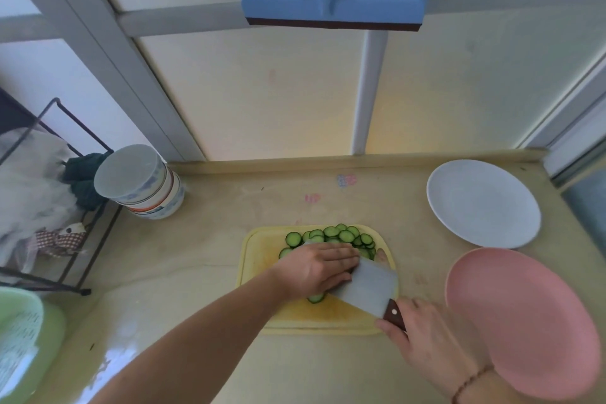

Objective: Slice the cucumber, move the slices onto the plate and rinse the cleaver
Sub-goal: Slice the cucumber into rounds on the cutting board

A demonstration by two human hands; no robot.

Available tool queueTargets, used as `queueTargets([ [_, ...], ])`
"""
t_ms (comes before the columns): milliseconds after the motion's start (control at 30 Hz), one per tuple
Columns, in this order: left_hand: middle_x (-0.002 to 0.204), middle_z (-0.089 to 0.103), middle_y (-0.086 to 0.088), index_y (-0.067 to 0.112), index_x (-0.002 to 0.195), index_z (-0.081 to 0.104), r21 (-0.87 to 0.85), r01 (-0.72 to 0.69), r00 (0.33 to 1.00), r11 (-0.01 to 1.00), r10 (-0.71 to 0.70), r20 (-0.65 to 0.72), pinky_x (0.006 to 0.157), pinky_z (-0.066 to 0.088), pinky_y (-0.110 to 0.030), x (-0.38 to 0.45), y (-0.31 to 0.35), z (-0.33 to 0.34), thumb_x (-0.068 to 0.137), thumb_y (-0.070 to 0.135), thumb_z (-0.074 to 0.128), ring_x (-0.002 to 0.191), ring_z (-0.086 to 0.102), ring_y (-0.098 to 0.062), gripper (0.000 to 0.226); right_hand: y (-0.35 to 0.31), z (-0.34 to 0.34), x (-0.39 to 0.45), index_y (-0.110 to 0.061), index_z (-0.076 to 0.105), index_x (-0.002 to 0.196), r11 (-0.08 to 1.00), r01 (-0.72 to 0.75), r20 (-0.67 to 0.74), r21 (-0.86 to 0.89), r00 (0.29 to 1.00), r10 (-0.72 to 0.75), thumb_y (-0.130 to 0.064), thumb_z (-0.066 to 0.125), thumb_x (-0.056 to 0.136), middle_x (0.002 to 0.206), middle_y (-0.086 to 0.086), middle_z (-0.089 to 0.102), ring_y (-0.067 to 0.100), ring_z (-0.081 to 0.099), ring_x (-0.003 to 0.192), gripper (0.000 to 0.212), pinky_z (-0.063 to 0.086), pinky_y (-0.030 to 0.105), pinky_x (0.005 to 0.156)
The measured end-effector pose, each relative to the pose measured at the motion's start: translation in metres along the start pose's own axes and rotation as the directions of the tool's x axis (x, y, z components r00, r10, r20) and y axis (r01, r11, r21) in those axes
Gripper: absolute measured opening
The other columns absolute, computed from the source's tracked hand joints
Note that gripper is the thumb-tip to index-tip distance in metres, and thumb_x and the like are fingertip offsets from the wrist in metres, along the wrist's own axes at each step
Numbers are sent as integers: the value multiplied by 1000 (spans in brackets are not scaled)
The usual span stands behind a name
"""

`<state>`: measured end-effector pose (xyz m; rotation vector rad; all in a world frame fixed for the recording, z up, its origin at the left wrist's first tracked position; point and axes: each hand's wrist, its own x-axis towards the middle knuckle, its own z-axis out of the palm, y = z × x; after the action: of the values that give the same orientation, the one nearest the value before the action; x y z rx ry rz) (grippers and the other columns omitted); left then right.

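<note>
On the board (pixel 262 259), under and just beyond the left hand (pixel 314 269), lie the slices (pixel 341 234). The cleaver (pixel 370 285) lies flat, touching the left fingertips (pixel 352 259), long axis running from them back to the right hand (pixel 423 328). Left fingers: straight, together, pressing slices toward the blade. Right fingers: curled round the handle (pixel 395 315). Both plates sit beyond the right hand, the pink plate (pixel 524 321) nearer than the white plate (pixel 482 203). Judgement: slicing appears done; loading the blade is the step in hand.

slices (pixel 331 238) partly under left hand (pixel 316 269), pink plate (pixel 524 321) cut off right
</note>
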<state>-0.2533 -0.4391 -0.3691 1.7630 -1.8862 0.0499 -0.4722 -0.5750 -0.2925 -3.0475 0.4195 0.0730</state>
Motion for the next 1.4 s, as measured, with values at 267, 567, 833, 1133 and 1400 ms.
queueTargets([
  [267,124,70,-8,4,118,72,88,161,984,983,-153,-91,100,52,-36,-11,-16,6,101,31,52,113,66,-26,38,24,12,-21,-23,59,56,999,-40,-173,25,984,44,-69,8,92,41,-3,47,9,41,26,79,-3,16,41],
  [567,104,75,-4,10,101,78,-31,491,855,871,-488,-176,80,59,-36,-26,-19,1,87,8,71,99,68,-25,16,49,21,-47,-20,63,55,962,-197,-7,187,979,202,-82,17,83,42,-8,56,16,50,30,82,55,23,62],
  [833,76,59,12,17,90,71,-63,784,547,617,-736,-400,58,49,-29,-90,11,-42,92,31,67,71,53,-10,14,11,-11,-31,-26,51,61,717,-439,429,541,878,213,-99,22,54,46,-6,46,6,48,48,79,40,20,54],
  [1133,105,66,0,15,99,69,8,586,790,811,-568,-232,68,57,-29,-139,41,-29,84,31,67,88,64,-18,23,-90,12,25,-18,45,62,540,-505,582,673,812,34,-57,42,94,48,-3,45,11,38,40,50,34,24,43],
  [1400,108,66,-5,8,101,71,-22,478,844,878,-466,-266,77,54,-27,-147,26,-14,81,15,72,85,60,-22,21,-119,33,26,-18,42,63,585,-499,572,639,817,72,-62,37,91,47,-5,38,6,31,40,53,29,17,43],
])
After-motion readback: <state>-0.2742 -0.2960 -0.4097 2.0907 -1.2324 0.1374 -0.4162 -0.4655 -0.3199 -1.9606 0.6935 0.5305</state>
